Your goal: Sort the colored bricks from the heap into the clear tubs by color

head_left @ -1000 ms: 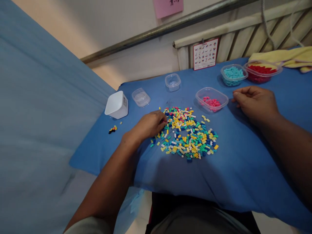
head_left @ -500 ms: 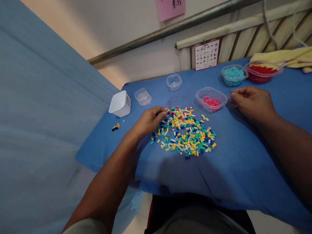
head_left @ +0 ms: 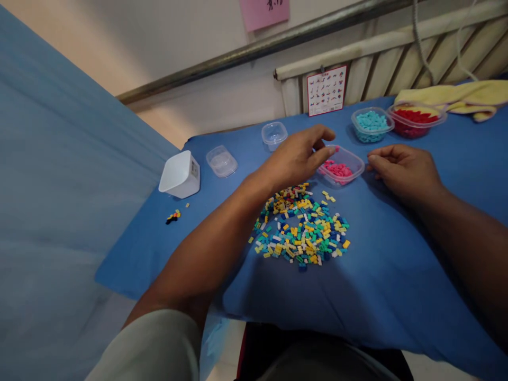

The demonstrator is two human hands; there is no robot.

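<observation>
My left hand [head_left: 299, 153] is above the clear plastic container of pink bricks [head_left: 339, 170], its thumb and index finger apart. A small pink brick [head_left: 337, 149] shows just off the thumb tip, over the container's far side. At that container's right rim, my right hand [head_left: 405, 166] has its fingers curled together; whether they touch the rim or pinch something I cannot make out. Below my left wrist a loose pile of small mixed toy bricks [head_left: 305, 233] lies spread on the blue cloth, in yellow, green, blue, white and some red. My forearm hides part of the pile's left side.
Containers of turquoise bricks [head_left: 372, 124] and red bricks [head_left: 415, 120] stand at the back right beside a yellow cloth [head_left: 452, 98]. A small clear tub [head_left: 273, 135], a clear lid [head_left: 221, 161] and a white box [head_left: 180, 174] are leftward, near a few black and orange bricks [head_left: 173, 216].
My left hand has moved from the pile's upper left edge rightward and up to the pink-brick container, and its fingers have parted. My right hand stays beside the container. The view has shifted slightly.
</observation>
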